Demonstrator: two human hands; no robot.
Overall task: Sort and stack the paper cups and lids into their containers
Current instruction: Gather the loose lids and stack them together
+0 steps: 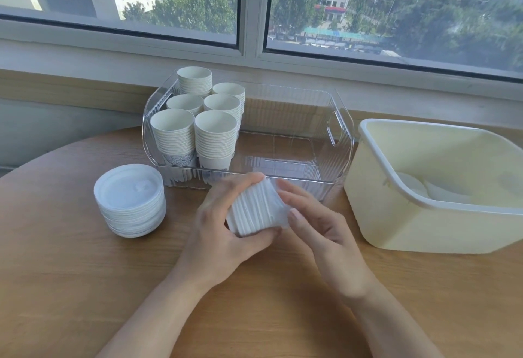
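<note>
My left hand [223, 221] grips a small stack of white lids [253, 209], held on its side above the table. My right hand [314, 221] touches the stack's right end with loosely bent fingers. A second pile of white lids [130, 200] sits on the table to the left. Several stacks of white paper cups [198, 120] fill the left side of a clear plastic bin [336, 142]. To the right stands a cream tub [424, 219] with a few loose lids [430, 190] at its bottom.
The round wooden table [85, 287] stands against a wall under a wide window [254, 18]. The right half of the clear bin holds nothing. The cream tub reaches the right edge of the view.
</note>
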